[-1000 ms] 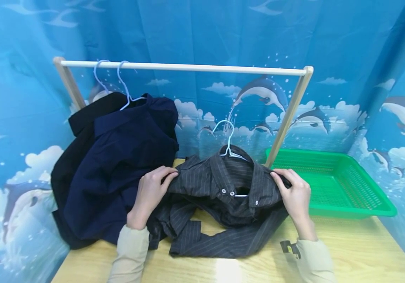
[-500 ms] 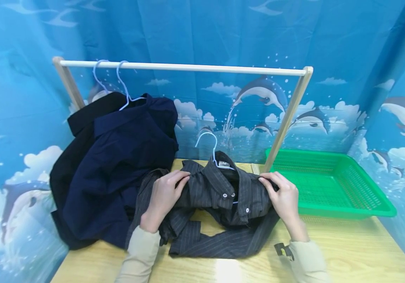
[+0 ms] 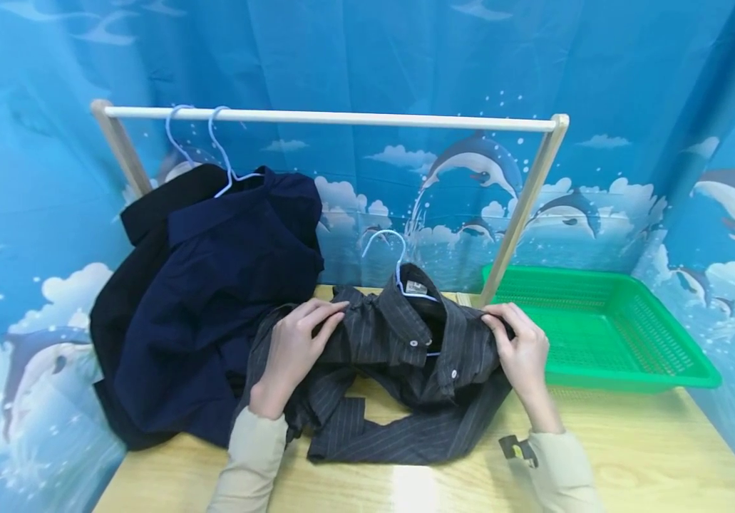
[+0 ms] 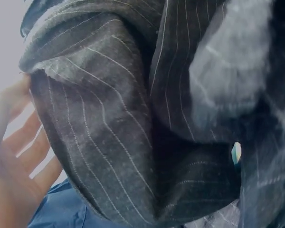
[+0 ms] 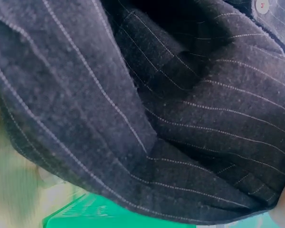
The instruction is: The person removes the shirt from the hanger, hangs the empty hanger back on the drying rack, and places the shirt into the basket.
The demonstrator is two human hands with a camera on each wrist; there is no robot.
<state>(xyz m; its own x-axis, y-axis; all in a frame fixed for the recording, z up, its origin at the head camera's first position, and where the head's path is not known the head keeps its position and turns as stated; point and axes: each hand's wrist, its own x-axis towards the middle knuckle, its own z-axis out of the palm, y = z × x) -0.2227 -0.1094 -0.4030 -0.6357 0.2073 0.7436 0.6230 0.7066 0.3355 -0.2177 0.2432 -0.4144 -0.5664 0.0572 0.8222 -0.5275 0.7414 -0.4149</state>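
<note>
A dark grey pinstriped shirt [image 3: 367,335] with white buttons is held up by its shoulders over the table. My left hand [image 3: 296,349] pinches the shoulder on the left between thumb and fingers. The other shoulder is pinched by my right hand [image 3: 521,349]. A light blue hanger [image 3: 399,260] sits inside the shirt, its hook rising above the collar and pointing left; the hanger's arms are mostly hidden by cloth. Below, a sleeve [image 3: 399,438] droops onto the tabletop. In both wrist views the striped cloth fills most of the picture.
Behind the shirt stands a rack with a white rail [image 3: 341,117] and wooden legs. A navy shirt [image 3: 232,278] and a black shirt [image 3: 120,299] hang at its left end on blue hangers. A green plastic basket [image 3: 675,335] sits right of the rack on the wooden table [image 3: 649,456].
Both hands have brought the shirt left and their grips are closer together. The hanger first dropped and swung left, then rose slightly back to the right.
</note>
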